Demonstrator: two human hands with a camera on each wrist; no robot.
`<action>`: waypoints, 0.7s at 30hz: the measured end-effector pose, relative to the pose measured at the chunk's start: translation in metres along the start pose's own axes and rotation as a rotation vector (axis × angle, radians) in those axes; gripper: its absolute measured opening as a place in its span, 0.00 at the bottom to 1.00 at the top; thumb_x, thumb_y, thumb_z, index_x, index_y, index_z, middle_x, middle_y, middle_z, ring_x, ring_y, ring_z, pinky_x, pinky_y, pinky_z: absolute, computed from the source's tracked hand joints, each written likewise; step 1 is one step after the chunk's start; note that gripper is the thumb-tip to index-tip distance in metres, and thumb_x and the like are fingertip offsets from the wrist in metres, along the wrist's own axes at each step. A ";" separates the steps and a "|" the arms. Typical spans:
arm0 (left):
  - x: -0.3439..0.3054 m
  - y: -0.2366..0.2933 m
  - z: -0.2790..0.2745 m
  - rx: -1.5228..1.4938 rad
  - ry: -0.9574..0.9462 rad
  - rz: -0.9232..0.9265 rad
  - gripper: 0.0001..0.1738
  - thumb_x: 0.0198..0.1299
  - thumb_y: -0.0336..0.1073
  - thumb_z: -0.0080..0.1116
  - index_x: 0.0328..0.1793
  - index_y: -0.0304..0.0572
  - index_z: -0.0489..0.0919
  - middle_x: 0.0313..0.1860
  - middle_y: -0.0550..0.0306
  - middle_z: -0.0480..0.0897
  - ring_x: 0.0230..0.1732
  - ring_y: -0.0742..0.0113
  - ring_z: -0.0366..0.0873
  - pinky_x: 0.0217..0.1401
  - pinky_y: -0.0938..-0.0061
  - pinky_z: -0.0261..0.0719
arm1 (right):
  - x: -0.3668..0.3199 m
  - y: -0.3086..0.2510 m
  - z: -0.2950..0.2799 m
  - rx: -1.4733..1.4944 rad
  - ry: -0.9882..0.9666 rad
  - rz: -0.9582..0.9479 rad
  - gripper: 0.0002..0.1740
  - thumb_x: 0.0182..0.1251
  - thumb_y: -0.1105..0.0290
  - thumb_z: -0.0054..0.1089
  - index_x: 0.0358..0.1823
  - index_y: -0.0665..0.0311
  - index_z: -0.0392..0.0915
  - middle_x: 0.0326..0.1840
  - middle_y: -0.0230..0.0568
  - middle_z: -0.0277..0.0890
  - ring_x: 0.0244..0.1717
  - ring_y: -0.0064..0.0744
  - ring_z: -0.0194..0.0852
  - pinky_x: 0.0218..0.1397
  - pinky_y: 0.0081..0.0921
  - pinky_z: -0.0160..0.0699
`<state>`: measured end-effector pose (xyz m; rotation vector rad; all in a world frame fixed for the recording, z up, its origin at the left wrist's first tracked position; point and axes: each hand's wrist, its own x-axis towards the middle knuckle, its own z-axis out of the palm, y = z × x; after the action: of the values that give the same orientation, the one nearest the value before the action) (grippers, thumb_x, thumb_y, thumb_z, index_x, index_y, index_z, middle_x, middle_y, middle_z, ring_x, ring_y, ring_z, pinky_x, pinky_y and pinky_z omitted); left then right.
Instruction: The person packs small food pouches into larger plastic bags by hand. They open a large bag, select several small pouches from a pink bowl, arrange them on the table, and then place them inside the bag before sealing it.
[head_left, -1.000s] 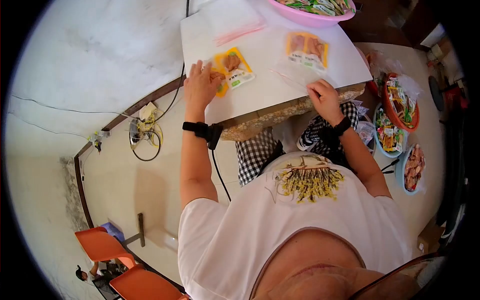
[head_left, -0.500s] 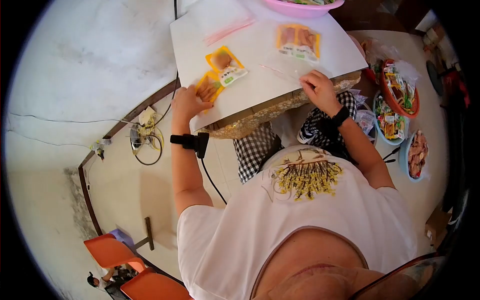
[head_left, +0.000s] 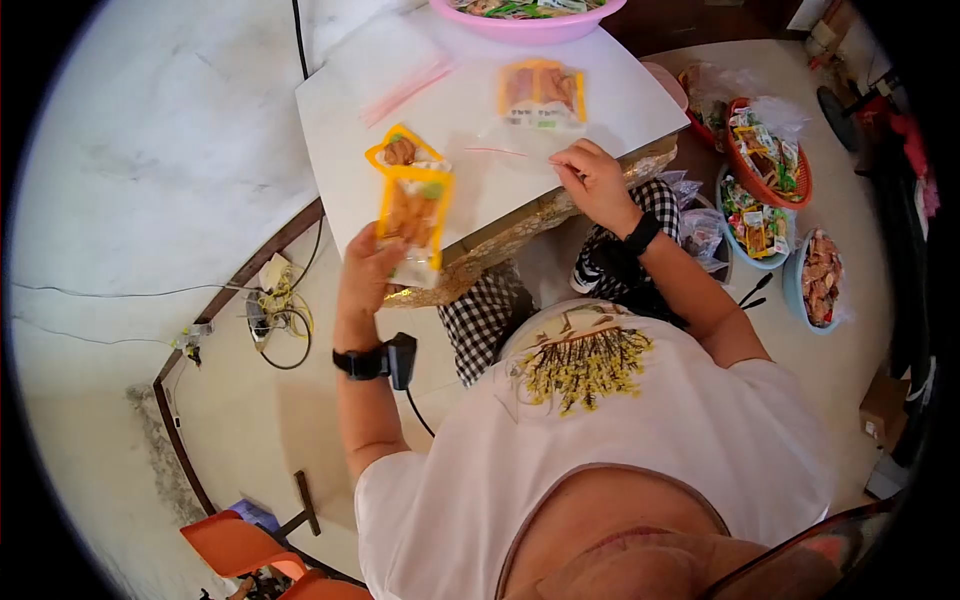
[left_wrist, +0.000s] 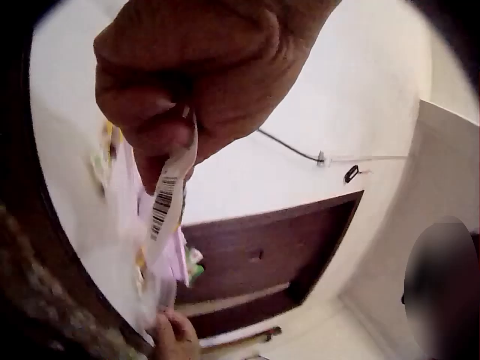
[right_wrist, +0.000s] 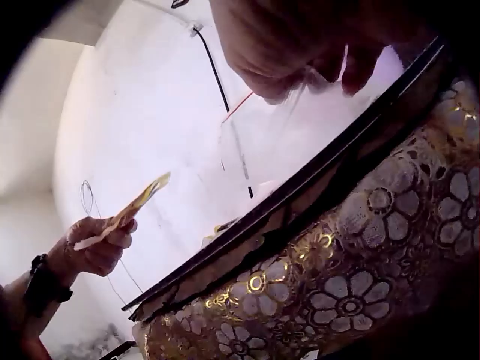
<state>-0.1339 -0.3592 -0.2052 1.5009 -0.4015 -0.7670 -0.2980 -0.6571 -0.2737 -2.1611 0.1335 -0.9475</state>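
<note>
In the head view my left hand (head_left: 368, 275) grips a yellow-edged food packet (head_left: 412, 215) by its white end, raised at the table's left front corner. The left wrist view shows that packet edge-on, a barcode (left_wrist: 161, 206) on its back, pinched between thumb and fingers. A second yellow-edged packet (head_left: 400, 150) lies on the table just beyond it. My right hand (head_left: 597, 182), at the front edge, pinches a clear plastic bag (right_wrist: 289, 112) with a red strip along its mouth. Two packets (head_left: 541, 88) lie side by side at the bag's far end.
A stack of clear bags with pink edges (head_left: 408, 92) lies on the white table (head_left: 335, 150). Behind it stands a pink basin (head_left: 530, 28) of packets. On the floor to the right are a red basket (head_left: 802, 190) and blue tubs (head_left: 797, 285) holding packets.
My left hand has gripped the nearer packet and lifted it from the table, drawing it towards me. The right hand stays at the bag's mouth. The head view has shifted.
</note>
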 end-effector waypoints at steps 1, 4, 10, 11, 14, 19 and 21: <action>0.007 -0.006 0.010 0.036 -0.065 -0.075 0.21 0.60 0.25 0.55 0.61 0.32 0.73 0.45 0.55 0.83 0.39 0.69 0.84 0.40 0.76 0.84 | 0.001 -0.001 0.000 0.003 0.009 0.007 0.05 0.64 0.78 0.59 0.41 0.67 0.79 0.33 0.41 0.72 0.30 0.35 0.72 0.33 0.26 0.70; 0.026 0.002 0.067 -0.063 -0.192 -0.214 0.18 0.62 0.28 0.54 0.59 0.33 0.73 0.38 0.56 0.82 0.23 0.76 0.77 0.16 0.84 0.70 | 0.004 -0.005 0.001 0.038 0.033 0.063 0.05 0.64 0.74 0.58 0.40 0.65 0.79 0.34 0.43 0.73 0.34 0.45 0.74 0.38 0.33 0.74; 0.082 -0.002 0.119 -0.156 -0.120 -0.248 0.09 0.64 0.30 0.54 0.49 0.36 0.74 0.30 0.61 0.77 0.15 0.81 0.65 0.10 0.86 0.57 | 0.009 -0.012 -0.006 -0.089 -0.004 -0.032 0.07 0.63 0.76 0.58 0.42 0.65 0.78 0.36 0.44 0.72 0.37 0.47 0.73 0.39 0.35 0.75; 0.089 0.000 0.124 -0.183 -0.104 -0.233 0.07 0.65 0.30 0.54 0.47 0.36 0.74 0.29 0.62 0.76 0.14 0.81 0.64 0.10 0.86 0.56 | 0.010 -0.012 -0.007 -0.094 -0.012 -0.038 0.07 0.62 0.76 0.59 0.42 0.65 0.79 0.36 0.44 0.72 0.37 0.47 0.73 0.39 0.35 0.75; 0.121 -0.016 0.135 -0.251 -0.153 -0.182 0.02 0.62 0.25 0.52 0.40 0.36 0.74 0.27 0.61 0.74 0.14 0.78 0.62 0.11 0.83 0.58 | 0.011 -0.013 -0.008 -0.113 -0.050 -0.040 0.10 0.60 0.77 0.59 0.43 0.64 0.79 0.36 0.44 0.72 0.39 0.46 0.74 0.40 0.35 0.75; 0.134 -0.012 0.174 -0.457 0.138 0.049 0.22 0.59 0.22 0.54 0.60 0.28 0.69 0.32 0.57 0.75 0.29 0.74 0.73 0.27 0.81 0.71 | 0.008 -0.016 -0.003 -0.054 -0.054 -0.030 0.10 0.58 0.77 0.58 0.43 0.63 0.80 0.36 0.42 0.72 0.39 0.44 0.73 0.40 0.35 0.75; 0.138 -0.026 0.175 -0.625 0.121 0.085 0.26 0.59 0.20 0.53 0.65 0.28 0.66 0.38 0.57 0.75 0.35 0.73 0.74 0.35 0.80 0.75 | 0.007 -0.013 0.001 -0.047 -0.064 -0.031 0.10 0.59 0.77 0.58 0.43 0.63 0.80 0.36 0.41 0.72 0.39 0.43 0.73 0.40 0.35 0.75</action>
<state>-0.1595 -0.5780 -0.2493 0.9299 -0.1116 -0.6508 -0.2954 -0.6502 -0.2614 -2.2393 0.0926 -0.8997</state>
